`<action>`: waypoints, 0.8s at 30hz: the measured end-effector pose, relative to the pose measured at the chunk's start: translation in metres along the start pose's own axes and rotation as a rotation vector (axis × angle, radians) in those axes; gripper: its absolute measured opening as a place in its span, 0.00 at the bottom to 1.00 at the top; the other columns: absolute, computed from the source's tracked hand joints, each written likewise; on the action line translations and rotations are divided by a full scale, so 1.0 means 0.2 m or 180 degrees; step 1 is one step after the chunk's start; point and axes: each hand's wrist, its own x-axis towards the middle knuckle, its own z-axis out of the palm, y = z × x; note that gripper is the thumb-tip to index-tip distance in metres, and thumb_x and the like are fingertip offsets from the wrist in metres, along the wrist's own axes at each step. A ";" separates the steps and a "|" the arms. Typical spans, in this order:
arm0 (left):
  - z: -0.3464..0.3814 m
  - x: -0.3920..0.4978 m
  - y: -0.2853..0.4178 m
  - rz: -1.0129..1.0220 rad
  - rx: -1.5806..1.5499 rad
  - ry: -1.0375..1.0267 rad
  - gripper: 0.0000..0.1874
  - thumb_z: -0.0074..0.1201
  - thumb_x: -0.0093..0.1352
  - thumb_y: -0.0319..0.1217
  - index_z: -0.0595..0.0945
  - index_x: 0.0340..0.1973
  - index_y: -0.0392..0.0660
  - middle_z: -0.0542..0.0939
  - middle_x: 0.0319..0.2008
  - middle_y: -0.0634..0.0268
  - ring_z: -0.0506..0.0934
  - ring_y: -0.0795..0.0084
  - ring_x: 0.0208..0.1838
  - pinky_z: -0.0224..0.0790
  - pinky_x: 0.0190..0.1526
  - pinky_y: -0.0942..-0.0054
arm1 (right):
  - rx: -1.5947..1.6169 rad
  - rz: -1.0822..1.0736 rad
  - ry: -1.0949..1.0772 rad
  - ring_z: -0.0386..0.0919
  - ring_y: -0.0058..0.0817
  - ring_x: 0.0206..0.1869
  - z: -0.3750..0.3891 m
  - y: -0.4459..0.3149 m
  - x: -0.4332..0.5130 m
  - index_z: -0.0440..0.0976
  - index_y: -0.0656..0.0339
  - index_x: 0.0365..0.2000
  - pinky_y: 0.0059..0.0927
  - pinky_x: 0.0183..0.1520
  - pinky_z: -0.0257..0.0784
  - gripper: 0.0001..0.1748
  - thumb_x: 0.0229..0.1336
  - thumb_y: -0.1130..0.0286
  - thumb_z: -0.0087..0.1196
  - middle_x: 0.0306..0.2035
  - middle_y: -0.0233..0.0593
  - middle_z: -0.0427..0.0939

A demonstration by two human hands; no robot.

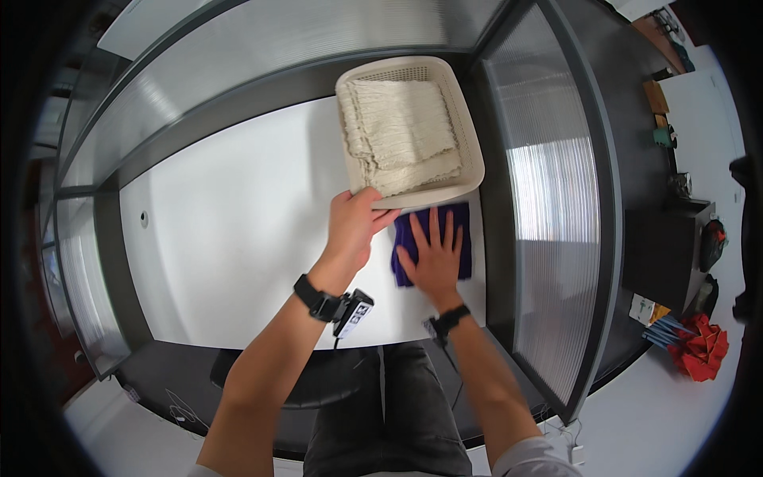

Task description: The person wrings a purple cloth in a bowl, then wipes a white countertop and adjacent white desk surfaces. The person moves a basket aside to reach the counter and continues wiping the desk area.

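A beige plastic basket (474, 161) with perforated walls is at the back right of the white desk (238, 238). Folded cream fabric (405, 122) with ruffled edges lies inside it. My left hand (353, 226) grips the basket's near left corner, thumb on top of the rim and fingers beneath. Just in front of the basket, a folded dark purple cloth (465, 238) lies flat on the desk. My right hand (435, 256) rests on this cloth, palm down with fingers spread. Part of the cloth is hidden under that hand.
Ribbed translucent partitions (551, 197) in grey frames enclose the desk's back and sides. A black chair (292, 378) stands under the front edge. Each wrist wears a strapped device (354, 313) with a cable. Beyond the right partition, a red object (700, 349) lies on the floor.
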 end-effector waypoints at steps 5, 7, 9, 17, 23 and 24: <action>0.02 -0.18 0.13 0.0039 0.0222 0.0016 0.19 0.52 0.74 0.25 0.74 0.53 0.17 0.82 0.55 0.36 0.87 0.45 0.56 0.85 0.64 0.58 | 0.2508 0.0134 0.0031 0.56 0.53 0.83 0.22 0.36 0.59 0.64 0.51 0.79 0.69 0.82 0.49 0.45 0.71 0.39 0.57 0.81 0.46 0.63; 0.03 -0.22 0.15 0.0049 0.0356 0.0157 0.19 0.51 0.75 0.25 0.75 0.53 0.16 0.83 0.54 0.38 0.88 0.47 0.55 0.85 0.63 0.59 | 0.1984 0.0034 0.0066 0.55 0.53 0.84 0.26 0.50 0.78 0.64 0.51 0.78 0.69 0.83 0.48 0.45 0.71 0.39 0.57 0.81 0.46 0.63; 0.08 -0.25 0.14 0.0009 0.0460 0.0147 0.19 0.53 0.75 0.26 0.75 0.53 0.19 0.83 0.54 0.38 0.88 0.47 0.55 0.84 0.64 0.58 | 0.0426 -0.0125 0.0090 0.55 0.53 0.84 0.27 0.67 0.97 0.64 0.50 0.78 0.69 0.83 0.47 0.45 0.71 0.39 0.57 0.81 0.46 0.62; 0.05 -0.25 0.19 -0.0166 0.0530 -0.0017 0.17 0.53 0.75 0.28 0.81 0.53 0.24 0.86 0.51 0.45 0.89 0.53 0.53 0.84 0.62 0.59 | -0.0120 -0.0043 0.0064 0.52 0.54 0.84 0.30 0.92 1.33 0.66 0.50 0.78 0.68 0.84 0.44 0.43 0.70 0.41 0.58 0.82 0.46 0.61; 0.03 -0.23 0.19 -0.0212 0.0624 -0.0027 0.16 0.51 0.76 0.27 0.81 0.49 0.22 0.86 0.48 0.48 0.88 0.57 0.52 0.85 0.61 0.62 | -0.0119 -0.0066 -0.0151 0.51 0.55 0.85 0.23 0.93 1.16 0.67 0.49 0.77 0.68 0.85 0.41 0.42 0.70 0.42 0.59 0.82 0.46 0.59; 0.03 -0.23 0.18 -0.0202 0.0569 -0.0032 0.15 0.50 0.76 0.26 0.81 0.47 0.21 0.85 0.46 0.49 0.88 0.59 0.52 0.86 0.61 0.63 | -0.0071 -0.0077 -0.0240 0.50 0.55 0.85 0.20 0.91 1.07 0.67 0.49 0.77 0.68 0.85 0.41 0.42 0.70 0.42 0.59 0.82 0.46 0.59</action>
